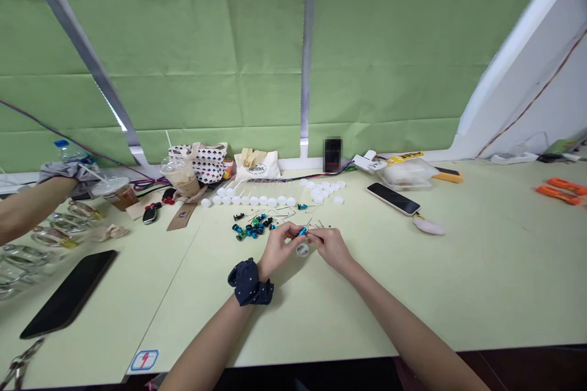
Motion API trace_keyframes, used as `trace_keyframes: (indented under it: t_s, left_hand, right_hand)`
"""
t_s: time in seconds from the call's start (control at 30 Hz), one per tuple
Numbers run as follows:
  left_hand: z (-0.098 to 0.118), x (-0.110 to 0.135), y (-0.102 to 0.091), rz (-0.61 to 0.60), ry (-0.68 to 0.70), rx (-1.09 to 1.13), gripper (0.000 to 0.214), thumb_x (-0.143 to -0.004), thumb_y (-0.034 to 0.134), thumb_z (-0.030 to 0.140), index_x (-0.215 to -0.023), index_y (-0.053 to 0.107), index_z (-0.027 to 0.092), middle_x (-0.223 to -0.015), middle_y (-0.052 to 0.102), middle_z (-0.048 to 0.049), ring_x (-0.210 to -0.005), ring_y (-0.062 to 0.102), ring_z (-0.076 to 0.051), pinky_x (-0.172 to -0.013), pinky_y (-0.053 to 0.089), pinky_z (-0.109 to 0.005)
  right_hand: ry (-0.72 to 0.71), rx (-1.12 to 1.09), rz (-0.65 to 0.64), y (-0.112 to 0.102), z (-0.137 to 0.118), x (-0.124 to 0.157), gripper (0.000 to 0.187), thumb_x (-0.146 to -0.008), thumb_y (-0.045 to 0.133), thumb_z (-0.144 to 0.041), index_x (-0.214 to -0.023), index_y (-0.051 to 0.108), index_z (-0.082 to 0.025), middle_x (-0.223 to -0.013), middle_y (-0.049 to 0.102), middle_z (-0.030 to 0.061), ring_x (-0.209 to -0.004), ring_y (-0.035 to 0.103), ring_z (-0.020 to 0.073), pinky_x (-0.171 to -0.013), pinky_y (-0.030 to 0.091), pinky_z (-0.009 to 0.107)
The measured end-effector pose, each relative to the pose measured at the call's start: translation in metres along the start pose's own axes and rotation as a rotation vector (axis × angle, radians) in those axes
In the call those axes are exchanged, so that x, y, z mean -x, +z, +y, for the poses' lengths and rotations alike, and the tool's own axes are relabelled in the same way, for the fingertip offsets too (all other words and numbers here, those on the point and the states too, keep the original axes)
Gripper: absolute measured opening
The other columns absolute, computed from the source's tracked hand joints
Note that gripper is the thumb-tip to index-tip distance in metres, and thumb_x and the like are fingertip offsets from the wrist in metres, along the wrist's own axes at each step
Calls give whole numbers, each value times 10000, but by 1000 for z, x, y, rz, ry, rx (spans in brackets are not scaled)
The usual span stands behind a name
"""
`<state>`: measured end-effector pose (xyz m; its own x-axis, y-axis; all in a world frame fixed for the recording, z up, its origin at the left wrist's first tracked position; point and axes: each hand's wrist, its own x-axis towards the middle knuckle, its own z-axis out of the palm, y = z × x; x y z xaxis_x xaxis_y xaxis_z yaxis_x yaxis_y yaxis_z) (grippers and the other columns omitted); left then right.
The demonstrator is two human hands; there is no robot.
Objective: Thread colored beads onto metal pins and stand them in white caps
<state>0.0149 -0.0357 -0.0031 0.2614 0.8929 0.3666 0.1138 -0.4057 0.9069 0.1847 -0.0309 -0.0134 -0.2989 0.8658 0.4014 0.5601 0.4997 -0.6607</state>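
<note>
Between its fingers my left hand (280, 247) pinches a small blue metal part (302, 231). My right hand (333, 248) is closed right beside it, fingertips at the blue part; what it grips is too small to name. Below the fingertips sits a small round white cap (302, 250) with something inside. To the left lies a pile of small blue, green and black metal parts (254, 227). Thin metal rods (320, 224) lie just behind my right hand. A single blue part (302, 206) rests farther back.
Rows of white caps (263, 201) stand behind the pile. A phone (393, 198) and a plastic box (407, 172) are at the right. Drink cups (181, 177), another phone (71, 293) and a co-worker's arm (34, 211) are at the left.
</note>
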Motion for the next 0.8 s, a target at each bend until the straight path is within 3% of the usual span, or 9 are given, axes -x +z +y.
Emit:
trace_keyframes:
  t_s: [0.23, 0.4, 0.57, 0.8]
  left_hand:
    - [-1, 1, -2, -23, 52, -142, 218, -774, 611, 356, -868, 633, 161, -872, 637, -74, -748, 553, -164, -695, 452, -303]
    - [0, 1, -3, -30, 64, -188, 207, -783, 603, 349, -871, 626, 163, -858, 635, -68, -750, 553, -164, -689, 453, -300]
    - [-1, -2, -8, 2, 32, -175, 231, -770, 612, 368, -869, 637, 161, -849, 645, -72, -769, 566, -179, -699, 458, -312]
    - [-3, -1, -8, -54, 34, -153, 224, -781, 604, 361, -879, 640, 162, -870, 653, -82, -810, 588, -191, -724, 462, -323]
  right_hand:
    - [156, 42, 103, -4, 4, -1, 121, -740, 614, -281, -675, 707, -240, -718, 701, 28, -662, 583, 193, -611, 385, 271]
    - [196, -110, 69, -1, 2, -1, 176, -714, 634, -326, -605, 649, -189, -564, 623, 13, -481, 493, 136, -491, 359, 247]
    - [129, -314, -46, 0, 2, -1, 260, -803, 506, -382, -768, 677, -190, -620, 615, 22, -456, 519, 129, -445, 396, 242]
    - [142, -94, 30, -3, 0, -2, 132, -739, 583, -275, -674, 669, -199, -598, 646, 16, -503, 517, 136, -501, 358, 237]
